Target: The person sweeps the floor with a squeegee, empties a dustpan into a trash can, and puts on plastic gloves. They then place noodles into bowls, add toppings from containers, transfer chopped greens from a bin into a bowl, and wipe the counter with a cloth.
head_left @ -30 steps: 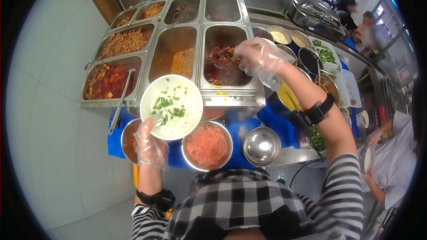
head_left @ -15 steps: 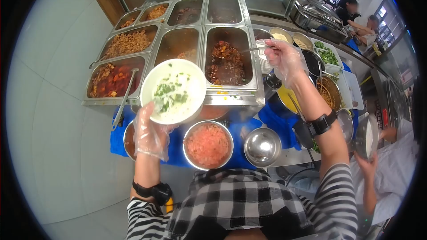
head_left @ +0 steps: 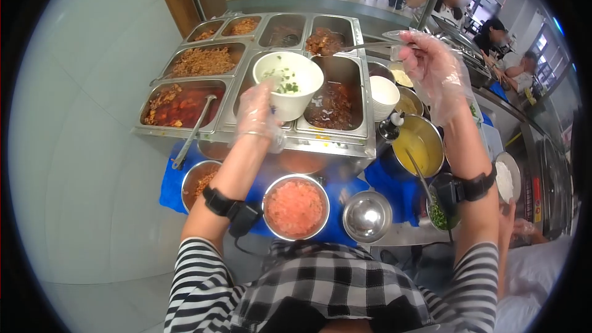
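Note:
In a clear plastic glove, my left hand [head_left: 258, 111] grips a white bowl [head_left: 297, 106] with chopped green onion over pale contents. The bowl is tilted slightly and hangs over the steel pans. My right hand [head_left: 431, 68], gloved too, is closed round the handle of a ladle [head_left: 373, 44]. Chunky dark-brown sauce [head_left: 325, 41] fills the ladle's head, raised above the back right pans, behind and to the right of the bowl. Below it, the front right pan [head_left: 353, 129] holds more of this dark sauce.
Another ladle [head_left: 196, 131] rests in the red stew pan at front left. Nearer me stand a bowl of pink chopped food [head_left: 296, 208] and a shiny steel bowl [head_left: 367, 217]. At right are stacked white bowls [head_left: 383, 95], a yellow liquid pot [head_left: 419, 147] and a co-worker's hand [head_left: 507, 219].
The ladle has risen out of the front right pan, loaded with sauce. My left hand has carried the bowl forward and to the right, over the pans.

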A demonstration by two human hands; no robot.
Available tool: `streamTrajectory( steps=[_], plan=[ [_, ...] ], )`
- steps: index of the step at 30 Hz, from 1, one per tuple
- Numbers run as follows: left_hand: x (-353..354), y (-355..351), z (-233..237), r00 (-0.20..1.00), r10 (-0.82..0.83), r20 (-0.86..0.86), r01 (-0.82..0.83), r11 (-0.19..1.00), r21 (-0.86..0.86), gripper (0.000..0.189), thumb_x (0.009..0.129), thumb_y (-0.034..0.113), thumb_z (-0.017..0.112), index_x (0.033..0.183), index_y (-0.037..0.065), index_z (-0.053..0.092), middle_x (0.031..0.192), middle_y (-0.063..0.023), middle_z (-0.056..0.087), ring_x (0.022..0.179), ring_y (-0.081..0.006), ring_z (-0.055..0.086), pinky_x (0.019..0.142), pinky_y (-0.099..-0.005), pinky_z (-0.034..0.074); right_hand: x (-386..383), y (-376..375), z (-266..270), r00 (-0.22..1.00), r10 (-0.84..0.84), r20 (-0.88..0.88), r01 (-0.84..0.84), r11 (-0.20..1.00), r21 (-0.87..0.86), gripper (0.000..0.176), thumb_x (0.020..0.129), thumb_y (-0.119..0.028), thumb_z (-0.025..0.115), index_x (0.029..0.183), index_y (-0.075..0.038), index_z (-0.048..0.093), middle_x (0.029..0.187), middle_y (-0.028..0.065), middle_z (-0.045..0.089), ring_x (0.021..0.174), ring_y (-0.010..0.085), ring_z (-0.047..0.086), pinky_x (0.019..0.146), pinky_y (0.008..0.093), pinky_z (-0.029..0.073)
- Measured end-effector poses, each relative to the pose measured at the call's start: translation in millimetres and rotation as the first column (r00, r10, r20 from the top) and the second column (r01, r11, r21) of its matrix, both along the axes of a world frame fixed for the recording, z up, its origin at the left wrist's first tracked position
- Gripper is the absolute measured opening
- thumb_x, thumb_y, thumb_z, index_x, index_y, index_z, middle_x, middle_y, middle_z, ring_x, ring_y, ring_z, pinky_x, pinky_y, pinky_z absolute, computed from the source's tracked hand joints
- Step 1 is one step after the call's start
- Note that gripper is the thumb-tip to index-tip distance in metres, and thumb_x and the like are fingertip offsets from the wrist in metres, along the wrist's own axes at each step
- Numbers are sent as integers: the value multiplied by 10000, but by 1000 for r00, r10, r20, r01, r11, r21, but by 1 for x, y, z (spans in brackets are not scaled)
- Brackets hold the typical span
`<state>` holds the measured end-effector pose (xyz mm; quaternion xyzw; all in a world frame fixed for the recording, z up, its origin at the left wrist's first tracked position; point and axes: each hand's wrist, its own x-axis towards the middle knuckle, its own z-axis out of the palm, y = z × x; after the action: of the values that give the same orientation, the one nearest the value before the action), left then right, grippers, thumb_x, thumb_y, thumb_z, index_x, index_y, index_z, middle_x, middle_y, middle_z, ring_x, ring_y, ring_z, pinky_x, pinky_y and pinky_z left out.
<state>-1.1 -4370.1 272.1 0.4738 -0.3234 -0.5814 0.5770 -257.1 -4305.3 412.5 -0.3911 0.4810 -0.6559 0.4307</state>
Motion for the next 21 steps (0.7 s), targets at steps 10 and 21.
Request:
streamTrajectory(
  steps=[10,21],
  plan=[
    [-2,13,-5,966,-183,-182,169,982,-89,666,711,413,632,1200,53,361,1073,-100,464,881,-194,516,577,-325,468,48,73,-17,-38,-141,-989,-614,784,-88,274,733,-60,561,1003,-50,517,731,120,539,696,307,542,616,386,439],
    [-7,58,37,889,-375,-262,329,922,-203,505,756,296,625,1158,63,425,1150,-129,478,1032,-289,511,807,-475,464,28,43,-111,940,105,-325,-74,992,106,278,863,-277,524,956,-21,578,767,63,597,705,74,555,595,225,469]
  ],
)
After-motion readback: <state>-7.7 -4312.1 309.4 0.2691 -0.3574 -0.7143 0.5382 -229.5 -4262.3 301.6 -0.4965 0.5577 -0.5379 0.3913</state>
